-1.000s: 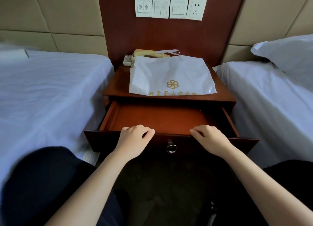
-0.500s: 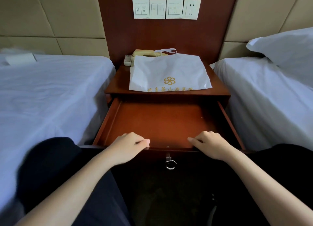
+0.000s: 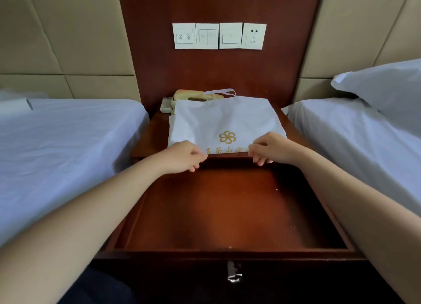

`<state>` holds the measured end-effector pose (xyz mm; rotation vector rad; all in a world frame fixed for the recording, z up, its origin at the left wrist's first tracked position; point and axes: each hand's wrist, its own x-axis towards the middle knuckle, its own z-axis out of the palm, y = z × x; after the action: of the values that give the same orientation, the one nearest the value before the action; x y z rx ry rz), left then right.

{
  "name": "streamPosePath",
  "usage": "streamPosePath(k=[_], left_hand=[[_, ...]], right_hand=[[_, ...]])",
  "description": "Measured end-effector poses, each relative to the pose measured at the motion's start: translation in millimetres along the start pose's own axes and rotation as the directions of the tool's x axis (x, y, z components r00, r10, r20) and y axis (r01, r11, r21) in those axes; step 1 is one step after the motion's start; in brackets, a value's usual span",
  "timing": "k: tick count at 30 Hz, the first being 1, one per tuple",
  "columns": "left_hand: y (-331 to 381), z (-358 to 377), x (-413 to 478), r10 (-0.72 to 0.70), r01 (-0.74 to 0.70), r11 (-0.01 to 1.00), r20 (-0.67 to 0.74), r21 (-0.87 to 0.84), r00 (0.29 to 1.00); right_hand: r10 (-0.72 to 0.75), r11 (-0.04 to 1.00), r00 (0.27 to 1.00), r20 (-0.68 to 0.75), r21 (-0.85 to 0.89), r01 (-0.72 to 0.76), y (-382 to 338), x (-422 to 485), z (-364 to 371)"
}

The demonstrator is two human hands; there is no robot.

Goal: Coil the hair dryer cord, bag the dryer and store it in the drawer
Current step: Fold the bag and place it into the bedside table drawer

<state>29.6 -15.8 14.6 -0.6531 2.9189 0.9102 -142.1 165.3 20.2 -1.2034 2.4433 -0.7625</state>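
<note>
The white bag [image 3: 225,121], printed with a gold emblem and a line of characters, lies on the surface [image 3: 152,132] of the nightstand between the left bed [image 3: 68,139] and the right bed [image 3: 364,132], its near edge at the surface's near lip and its strap at the far end. The dryer does not show, and whether it is already inside the bag cannot be told. The left hand [image 3: 184,156] pinches the bag's near edge toward the left corner with its fingers curled, and the right hand [image 3: 271,149] pinches the same edge toward the right corner; the hands are apart, with the emblem between them. Just below and nearer, the drawer [image 3: 227,212] stands pulled far out, its wooden floor in view and a metal pull [image 3: 233,273] on its front. The step in hand looks like the last one, storing the bag in the drawer. The next move likely calls for drawing the bag off the lip with both hands and lowering it level into the drawer so that the strap does not snag on the phone. After that the drawer would be pushed shut. By count there are one bag, one drawer, one pull, two hands, two beds, one beige phone [image 3: 193,96] and one remote [image 3: 165,104] at the far edge, one pillow [image 3: 382,84] on the right bed, and four wall plates [image 3: 207,36]: three switches and one socket [image 3: 254,36].
</note>
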Motion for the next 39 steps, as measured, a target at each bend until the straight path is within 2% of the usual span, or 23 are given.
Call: streamPosePath(k=[2,5,8,10,12,14,17,19,22,26,29,33,39], left_hand=[[-3.0,-10.4,22.7,-0.024,0.023,1.000,-0.183,-0.008,0.983],[-7.9,-26.9,56.3,-0.081,0.122,0.988,-0.341,0.100,0.936],[-17.9,-36.8,88.4,-0.164,0.268,0.941,-0.412,0.208,0.896],[-28.6,-37.2,108.0,-0.280,0.352,0.928,-0.391,0.126,0.877],[-39.3,-36.4,125.2,-0.382,0.386,0.921,-0.319,-0.053,0.867],[-47.5,-37.4,140.6,-0.399,0.359,0.915,-0.283,-0.184,0.872],[-55.3,-40.0,155.9,-0.402,0.329,0.908,-0.311,-0.262,0.861],[-60.2,-39.3,163.5,-0.456,0.360,0.875,-0.304,-0.323,0.836],[-69.8,-36.4,175.4,-0.510,0.415,0.849,-0.306,-0.326,0.804],[-72.2,-42.9,186.7,-0.557,0.399,0.789,-0.270,-0.467,0.786],[-74.0,-46.7,182.9,-0.540,0.346,0.781,-0.283,-0.520,0.792],[-84.8,-49.1,172.4,-0.462,0.173,0.810,-0.429,-0.560,0.776],[-69.5,-54.2,123.4,-0.333,-0.055,0.862,-0.646,-0.504,0.687]], right_hand=[[0.019,0.999,0.991,-0.135,-0.047,-0.026,5.5,31.7,-12.4],[0.053,0.973,0.963,-0.266,-0.202,-0.110,17.2,70.1,-27.2],[0.075,0.923,0.958,-0.277,-0.344,-0.172,31.3,94.2,-41.2],[0.140,0.897,0.945,-0.296,-0.366,-0.247,42.4,107.7,-50.1],[0.195,0.908,0.931,-0.309,-0.303,-0.291,54.6,123.0,-53.6],[0.270,0.927,0.919,-0.289,-0.179,-0.328,65.0,136.3,-51.7],[0.338,0.934,0.902,-0.269,-0.024,-0.357,77.9,152.8,-40.9],[0.365,0.928,0.887,-0.282,0.030,-0.372,79.7,160.5,-35.9],[0.418,0.908,0.859,-0.296,0.119,-0.401,80.9,172.2,-33.5],[0.535,0.834,0.791,-0.297,0.337,-0.438,83.0,182.4,-32.5],[0.569,0.776,0.786,-0.243,0.474,-0.416,77.5,181.3,-29.9],[0.518,0.764,0.801,-0.301,0.584,-0.274,64.6,170.2,-33.0],[0.384,0.821,0.801,-0.459,0.567,-0.069,26.0,110.4,-56.1]])
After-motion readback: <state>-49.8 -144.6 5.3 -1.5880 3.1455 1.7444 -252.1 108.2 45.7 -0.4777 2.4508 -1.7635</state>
